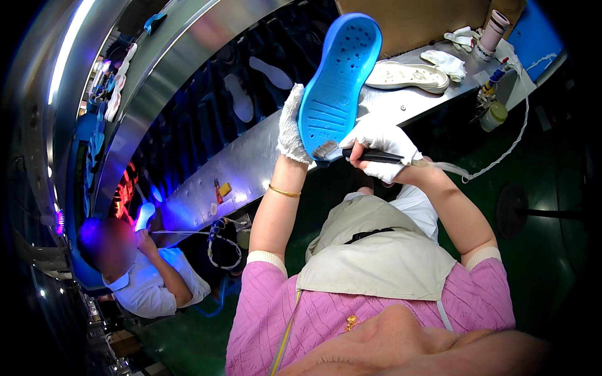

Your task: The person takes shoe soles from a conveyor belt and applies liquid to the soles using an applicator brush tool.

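A bright blue shoe sole [332, 78], with holes at its far end and ridges across its middle, is held up and tilted in front of me. My left hand [291, 128], in a white knit glove, grips it along its left edge. In my right hand [382, 147], whose white glove leaves some fingertips bare, is a black-handled brush [376, 156]. Its bristles touch the near end of the sole. From behind my right hand a pale tube [448, 167] runs off to the right; where it joins the brush is hidden.
A metal ledge [251, 150] crosses in front of me, beside a dark conveyor carrying pale soles [238, 98]. Right of the blue sole lie a white shoe [407, 76] and gloves [444, 64], near a pink cylinder [493, 34]. Another person [160, 276] works at far left.
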A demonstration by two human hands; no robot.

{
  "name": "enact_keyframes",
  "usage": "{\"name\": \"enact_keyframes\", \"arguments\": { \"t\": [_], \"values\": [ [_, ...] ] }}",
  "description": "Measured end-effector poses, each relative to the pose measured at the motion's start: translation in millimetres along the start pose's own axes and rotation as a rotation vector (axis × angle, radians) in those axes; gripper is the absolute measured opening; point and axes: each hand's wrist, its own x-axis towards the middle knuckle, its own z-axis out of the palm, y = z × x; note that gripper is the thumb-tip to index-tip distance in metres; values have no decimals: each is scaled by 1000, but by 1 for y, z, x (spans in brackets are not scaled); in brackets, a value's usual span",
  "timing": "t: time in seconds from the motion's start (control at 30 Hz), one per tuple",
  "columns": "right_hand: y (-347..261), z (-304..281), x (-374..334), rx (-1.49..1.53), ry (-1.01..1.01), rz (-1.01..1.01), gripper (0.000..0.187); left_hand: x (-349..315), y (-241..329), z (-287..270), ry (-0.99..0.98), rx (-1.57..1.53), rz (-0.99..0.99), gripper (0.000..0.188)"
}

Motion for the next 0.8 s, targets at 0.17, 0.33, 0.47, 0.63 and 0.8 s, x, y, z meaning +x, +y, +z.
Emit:
{"name": "enact_keyframes", "arguments": {
  "t": [0.17, 0.33, 0.47, 0.63, 0.8],
  "values": [
    [-8, -5, 0, 182, -113, 452, 12, 8, 2, 1, 17, 165, -122, 55],
    [-16, -30, 4, 447, -163, 708, 11, 18, -1, -3, 98, 368, -168, 43],
    [-11, -33, 4, 332, -67, 340, 11, 21, -2, -1, 94, 356, -293, 37],
    [-3, -42, 5, 62, -158, 441, 12, 19, 0, 5, 45, 473, -354, 40],
    [-6, -67, -11, 313, -56, 335, 17, 13, 1, 10, 76, 404, -354, 50]
  ]
}}
